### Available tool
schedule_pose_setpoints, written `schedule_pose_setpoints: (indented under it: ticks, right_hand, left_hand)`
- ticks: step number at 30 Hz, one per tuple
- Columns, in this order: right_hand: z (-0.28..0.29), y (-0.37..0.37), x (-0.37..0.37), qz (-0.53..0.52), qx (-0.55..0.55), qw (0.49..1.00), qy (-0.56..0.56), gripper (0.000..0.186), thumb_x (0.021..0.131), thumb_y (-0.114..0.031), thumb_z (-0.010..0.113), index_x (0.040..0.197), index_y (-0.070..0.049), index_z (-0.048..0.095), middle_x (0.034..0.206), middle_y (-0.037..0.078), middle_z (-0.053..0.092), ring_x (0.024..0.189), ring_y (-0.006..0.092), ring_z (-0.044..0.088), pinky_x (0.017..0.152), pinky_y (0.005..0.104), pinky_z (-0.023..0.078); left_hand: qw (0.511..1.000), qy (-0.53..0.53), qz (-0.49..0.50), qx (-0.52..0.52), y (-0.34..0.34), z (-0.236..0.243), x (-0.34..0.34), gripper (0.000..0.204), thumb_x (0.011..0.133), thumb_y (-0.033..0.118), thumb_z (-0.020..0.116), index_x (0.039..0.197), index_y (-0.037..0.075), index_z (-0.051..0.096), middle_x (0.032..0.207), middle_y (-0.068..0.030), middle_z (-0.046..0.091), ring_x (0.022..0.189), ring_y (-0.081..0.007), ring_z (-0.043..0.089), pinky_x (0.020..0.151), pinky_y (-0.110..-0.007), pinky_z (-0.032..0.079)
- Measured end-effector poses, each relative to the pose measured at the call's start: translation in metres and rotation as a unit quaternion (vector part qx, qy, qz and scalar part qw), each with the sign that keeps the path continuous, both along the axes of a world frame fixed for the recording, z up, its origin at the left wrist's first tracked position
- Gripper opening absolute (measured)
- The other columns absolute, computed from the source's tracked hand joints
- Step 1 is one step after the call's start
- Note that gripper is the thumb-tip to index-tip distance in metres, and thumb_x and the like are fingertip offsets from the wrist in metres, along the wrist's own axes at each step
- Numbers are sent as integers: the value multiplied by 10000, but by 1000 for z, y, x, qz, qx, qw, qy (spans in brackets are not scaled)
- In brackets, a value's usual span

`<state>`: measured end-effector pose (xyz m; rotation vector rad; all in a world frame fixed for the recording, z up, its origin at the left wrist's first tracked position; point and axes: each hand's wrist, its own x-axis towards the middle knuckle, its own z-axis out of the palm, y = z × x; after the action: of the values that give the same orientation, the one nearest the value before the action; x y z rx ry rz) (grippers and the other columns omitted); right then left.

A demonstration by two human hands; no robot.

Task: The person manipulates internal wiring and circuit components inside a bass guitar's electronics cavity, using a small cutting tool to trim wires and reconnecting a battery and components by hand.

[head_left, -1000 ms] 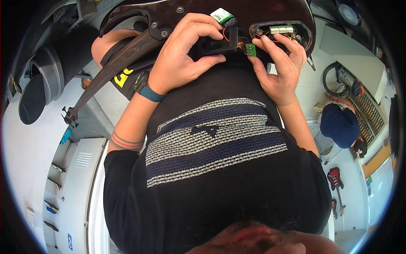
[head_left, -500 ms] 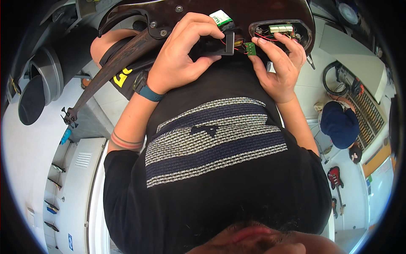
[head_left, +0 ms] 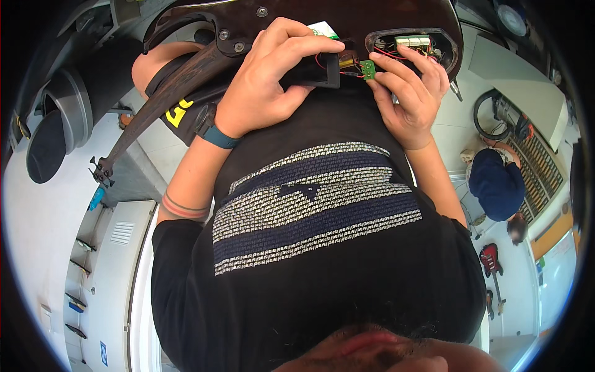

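Observation:
Fingers and thumb of my left hand [head_left: 269,77] close round a black plastic battery box [head_left: 333,71], its open end facing right. A white and green battery [head_left: 322,29] shows partly behind those fingers. Thin red and other wires run from the box to a small green circuit board [head_left: 368,70], which my right hand [head_left: 412,93] pinches between thumb and fingers. Both hands are at the lower edge of a glossy dark brown electric bass or guitar body [head_left: 347,13] across my lap. Its open control cavity [head_left: 379,38] holds wires and a pale block [head_left: 413,42] beside my right fingers.
The dark neck [head_left: 167,93] slants down left to the headstock [head_left: 102,170]. Another person in a dark blue top [head_left: 497,185] is at the right, near a tool rack [head_left: 545,177]. A red guitar [head_left: 491,260] hangs on the right wall.
The battery box has tilted and moved slightly left and down, and my left index finger reaches further over it. More of the battery is covered. My right fingers have shifted slightly around the circuit board.

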<state>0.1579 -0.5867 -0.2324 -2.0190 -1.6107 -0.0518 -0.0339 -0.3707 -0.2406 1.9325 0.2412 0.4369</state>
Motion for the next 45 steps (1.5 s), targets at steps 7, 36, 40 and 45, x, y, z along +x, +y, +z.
schedule_pose_setpoints:
  ticks: [7,36,40,45]
  right_hand:
    - [0,0,0,0,-2,1000,0,250,844,-176,940,1005,-189,749,1256,-74,849,1330,231,700,1187,430,359]
    - [21,19,3,10,-16,996,90,266,862,-159,896,1106,-148,790,1096,0,761,1130,247,687,1094,442,398]
    - [21,20,3,11,-32,997,76,299,866,-195,891,1144,-161,784,1144,-7,751,1167,253,668,1107,457,390]
    - [15,27,2,-3,-35,998,47,188,905,-202,868,1080,-190,800,1163,-41,747,1206,252,650,1105,462,389]
  left_hand:
    - [1000,6,-13,11,1,-1,0,777,691,-118,751,1389,222,794,1236,-80,652,1116,-311,638,994,-408,534]
    - [999,30,33,27,3,36,25,484,893,10,818,1360,29,694,1334,-194,659,1158,-386,713,980,-419,583]
    - [993,-5,52,106,4,32,25,466,874,20,835,1320,32,699,1290,-179,683,1149,-397,705,951,-435,568]
    - [973,23,53,223,7,32,25,464,865,40,857,1306,68,715,1252,-126,710,1140,-359,698,977,-451,507]
